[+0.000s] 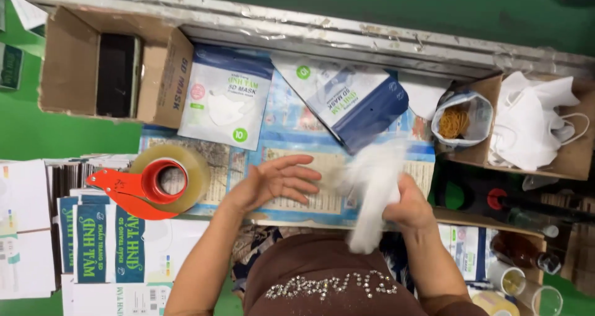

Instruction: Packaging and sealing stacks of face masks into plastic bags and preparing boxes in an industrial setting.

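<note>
Fingers of our right hand (409, 206) are closing around a blurry white bundle (372, 186), probably soft masks, just above the worktop's front edge. We're keeping the squeeze light so nothing creases. Our left hand (276, 183) is hovering flat with fingers spread, holding nothing, over the printed paper sheet (322, 179). Honestly we'd be steadying the bundle with it. Further out, two bagged mask packs (226, 102) are lying near the rail, the tape dispenser (155, 183) is sitting to our left, and a box of loose white masks (533, 127) to the right.
</note>
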